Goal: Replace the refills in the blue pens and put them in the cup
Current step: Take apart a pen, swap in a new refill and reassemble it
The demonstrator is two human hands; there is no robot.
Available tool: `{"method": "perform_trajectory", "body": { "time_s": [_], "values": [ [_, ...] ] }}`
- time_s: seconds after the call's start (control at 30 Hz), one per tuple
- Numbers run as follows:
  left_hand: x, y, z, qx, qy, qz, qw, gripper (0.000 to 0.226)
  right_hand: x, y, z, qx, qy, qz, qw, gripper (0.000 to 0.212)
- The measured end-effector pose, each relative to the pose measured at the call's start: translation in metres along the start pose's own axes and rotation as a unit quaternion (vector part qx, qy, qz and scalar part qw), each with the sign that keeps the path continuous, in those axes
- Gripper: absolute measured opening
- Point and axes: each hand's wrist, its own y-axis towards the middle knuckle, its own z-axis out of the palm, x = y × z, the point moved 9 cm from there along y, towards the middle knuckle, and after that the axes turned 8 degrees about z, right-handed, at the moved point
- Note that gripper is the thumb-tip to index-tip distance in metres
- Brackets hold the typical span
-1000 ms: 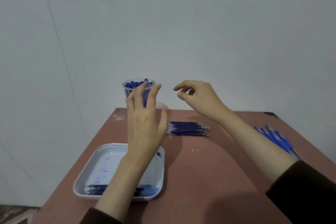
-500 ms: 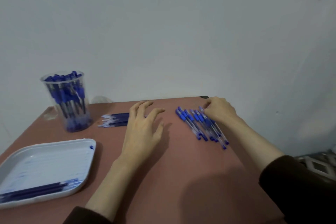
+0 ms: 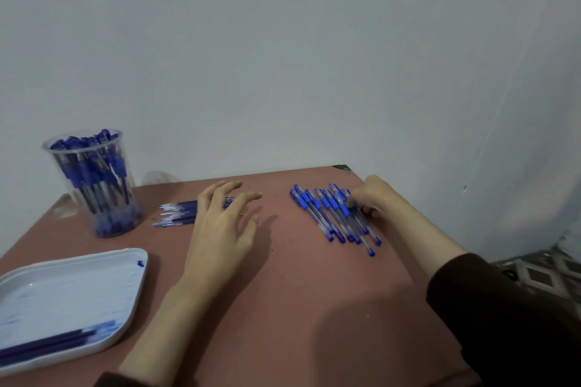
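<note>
As right hand [image 3: 377, 198] fingers [image 3: 356, 203] curl around pens [image 3: 327, 214], left hand [image 3: 220, 236] fingers [image 3: 220, 192] spread wide, partly covering refills [image 3: 176, 214].

My reddish-brown table [image 3: 298, 308] is carrying a clear cup [image 3: 64, 163] of pens at ten o'clock, loose refills [image 3: 176, 214] at eleven, blue pens [image 3: 323, 214] lying in a row at two, and a white tray [image 3: 63, 292] at eight.

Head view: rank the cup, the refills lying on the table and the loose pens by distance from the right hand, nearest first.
1. The pens, on the right of the table, under the curled fingers of the right hand.
2. The refills, mid-table, partly behind the left hand.
3. The cup, far left, by the wall.
</note>
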Motion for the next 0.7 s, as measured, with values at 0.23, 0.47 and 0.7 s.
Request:
{"method": "perform_trajectory", "body": {
  "time_s": [0.23,0.47,0.7],
  "values": [
    [0.004,0.003,-0.005,-0.012,-0.013,-0.01,1.0,0.03,0.032,-0.017,-0.017,-0.073,0.063,-0.111,0.989,0.015],
    [0.024,0.001,-0.034,-0.035,-0.054,-0.065,0.996,0.041,0.115,-0.112,0.053,0.031,0.058,-0.338,0.939,0.017],
    [0.053,-0.012,-0.059,-0.042,-0.083,-0.1,0.991,0.03,0.138,-0.16,0.105,0.008,0.041,-0.473,0.88,0.013]
  ]
}}
